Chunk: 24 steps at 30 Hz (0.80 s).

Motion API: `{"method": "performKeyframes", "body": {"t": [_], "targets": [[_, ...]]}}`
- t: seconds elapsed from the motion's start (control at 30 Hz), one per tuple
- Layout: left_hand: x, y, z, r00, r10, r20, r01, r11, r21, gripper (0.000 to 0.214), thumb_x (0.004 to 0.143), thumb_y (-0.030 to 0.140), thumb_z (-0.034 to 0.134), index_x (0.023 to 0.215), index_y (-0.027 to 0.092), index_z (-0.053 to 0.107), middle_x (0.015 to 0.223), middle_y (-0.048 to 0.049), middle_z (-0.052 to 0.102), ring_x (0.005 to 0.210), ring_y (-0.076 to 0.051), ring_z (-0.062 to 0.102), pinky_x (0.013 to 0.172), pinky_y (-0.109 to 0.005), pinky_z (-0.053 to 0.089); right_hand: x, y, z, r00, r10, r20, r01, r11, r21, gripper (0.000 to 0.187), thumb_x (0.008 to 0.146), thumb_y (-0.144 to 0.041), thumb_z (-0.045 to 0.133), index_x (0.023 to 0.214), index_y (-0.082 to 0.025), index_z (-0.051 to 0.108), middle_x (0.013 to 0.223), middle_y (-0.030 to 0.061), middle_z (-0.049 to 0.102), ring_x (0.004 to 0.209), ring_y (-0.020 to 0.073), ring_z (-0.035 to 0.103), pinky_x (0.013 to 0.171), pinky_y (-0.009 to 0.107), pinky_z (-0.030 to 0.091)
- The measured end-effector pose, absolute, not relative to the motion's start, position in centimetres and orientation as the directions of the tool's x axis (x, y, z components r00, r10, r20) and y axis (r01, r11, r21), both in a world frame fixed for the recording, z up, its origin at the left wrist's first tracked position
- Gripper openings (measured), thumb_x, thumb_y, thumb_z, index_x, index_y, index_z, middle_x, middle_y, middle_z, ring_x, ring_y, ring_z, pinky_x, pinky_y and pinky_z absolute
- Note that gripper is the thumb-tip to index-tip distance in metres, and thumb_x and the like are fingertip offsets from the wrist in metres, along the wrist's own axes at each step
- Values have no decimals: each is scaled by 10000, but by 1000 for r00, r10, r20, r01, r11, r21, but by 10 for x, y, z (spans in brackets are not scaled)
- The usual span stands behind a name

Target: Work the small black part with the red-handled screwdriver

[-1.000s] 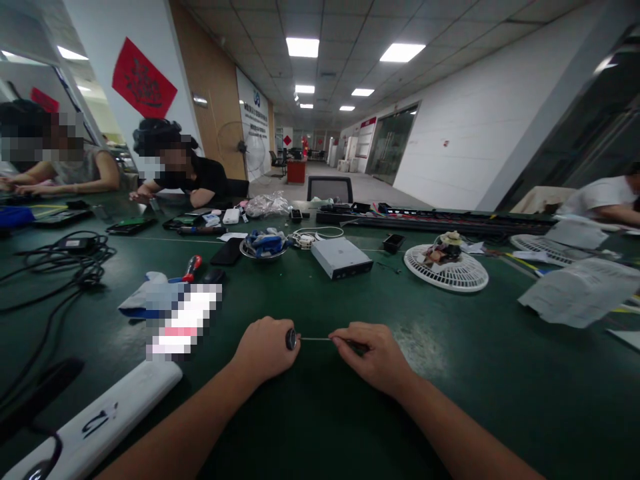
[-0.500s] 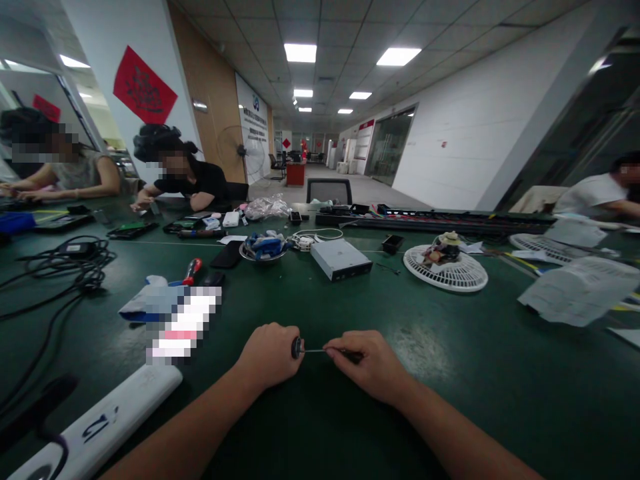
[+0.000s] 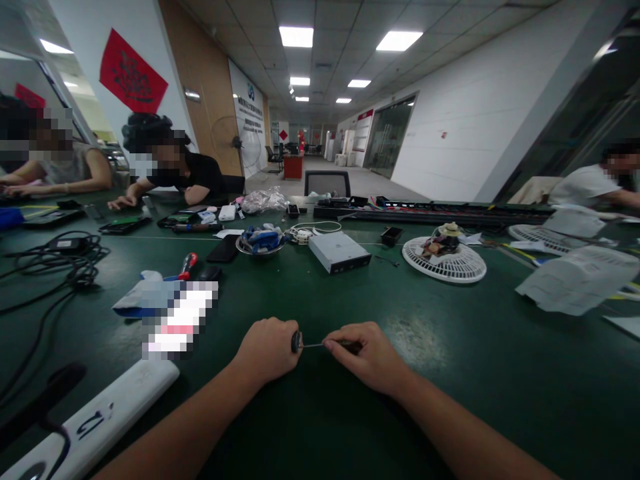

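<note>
1. Hands have closed in a little since the earlier frame; less bare shaft shows between them.
2. Left hand (image 3: 267, 350): fingers curled closed around the round black knob (image 3: 297, 342) at one end of a thin steel rod (image 3: 311, 345).
3. Right hand (image 3: 365, 357): fingers in a narrow pinch on the rod's far end, over a dark sleeve (image 3: 353, 347), partly hidden.
4. Rod sits in the air between the hands, just above the green surface (image 3: 500, 407), not touching it. Nothing visibly fitted on the bare shaft; progress can't be told from this view.
5. Near left: white foam bar (image 3: 95, 423). Beyond it: red-handled screwdriver (image 3: 186, 265).
6. Ahead: grey metal drive box (image 3: 340, 252), steel bowl (image 3: 250, 249) of blue parts, white fan guard (image 3: 444, 267).
7. Far: co-worker in a black top (image 3: 197, 173), left side of the surface.
</note>
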State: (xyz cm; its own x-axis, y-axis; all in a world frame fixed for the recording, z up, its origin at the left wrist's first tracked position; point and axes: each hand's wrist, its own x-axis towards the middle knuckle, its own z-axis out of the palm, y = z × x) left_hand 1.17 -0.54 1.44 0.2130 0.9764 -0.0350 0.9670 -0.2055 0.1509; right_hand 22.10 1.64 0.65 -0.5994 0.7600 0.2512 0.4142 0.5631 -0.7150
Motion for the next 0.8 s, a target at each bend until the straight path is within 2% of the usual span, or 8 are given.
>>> {"method": "performKeyframes", "body": {"t": [0.2,0.3,0.47,0.67,0.8], "targets": [[11,-4,16,196,979,-60,970,-185,158,249,886,361,469,796,208,643,715,-50,660,652,-202,634,594,-304,463,219,18,6,-494,823,279,485,528,-697,203,877,-282,570,895,-212,760,753,10,729,611,129,609,573,245,431],[12,-5,16,207,977,-49,972,-199,129,248,889,350,463,793,207,640,716,-56,664,660,-217,643,603,-323,470,218,16,6,-534,809,246,484,531,-695,207,872,-282,569,853,-208,762,708,1,720,575,124,595,543,242,415],[14,-6,18,209,976,-63,975,-202,95,213,878,344,497,811,197,636,743,-67,670,689,-223,654,613,-320,474,215,12,7,-530,817,227,452,499,-740,218,885,-303,559,895,-215,759,728,0,721,584,128,593,528,238,407],[14,-5,20,198,979,-47,978,-194,77,226,893,334,480,816,195,641,743,-72,668,703,-232,656,632,-336,476,212,7,8,-541,805,243,514,545,-662,220,891,-301,546,851,-225,749,703,-4,711,591,135,610,542,250,416],[10,-3,19,154,986,-61,983,-146,114,232,895,352,489,823,197,645,734,-59,657,707,-217,653,634,-318,473,214,10,7,-444,859,253,586,492,-644,244,892,-367,546,821,-219,726,679,8,700,577,146,614,519,258,404]]}}
